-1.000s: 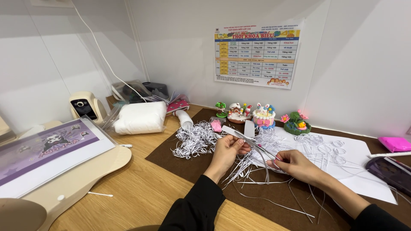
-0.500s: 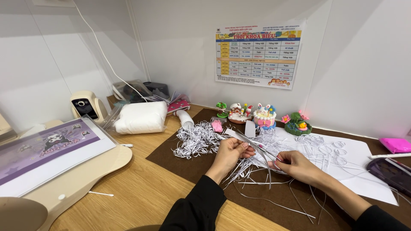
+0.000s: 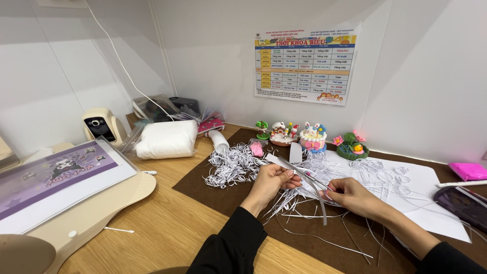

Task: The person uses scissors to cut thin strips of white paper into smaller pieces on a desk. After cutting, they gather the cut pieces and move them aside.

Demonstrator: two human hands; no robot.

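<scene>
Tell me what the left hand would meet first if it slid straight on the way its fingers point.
Probably the right hand. The left hand points rightward along the thin white paper strips that both hands pinch; depth is unclear, but nothing else shows between them.

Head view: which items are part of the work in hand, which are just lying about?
In use: left hand, right hand, paper strips, shredded paper pile, white sheet.
Lying about: clay figurines, white pouch, phone, wall chart.

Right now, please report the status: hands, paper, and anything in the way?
Left hand and right hand both pinch thin white paper strips. Shredded strip pile lies left of them. Nothing blocks the hands.
</scene>
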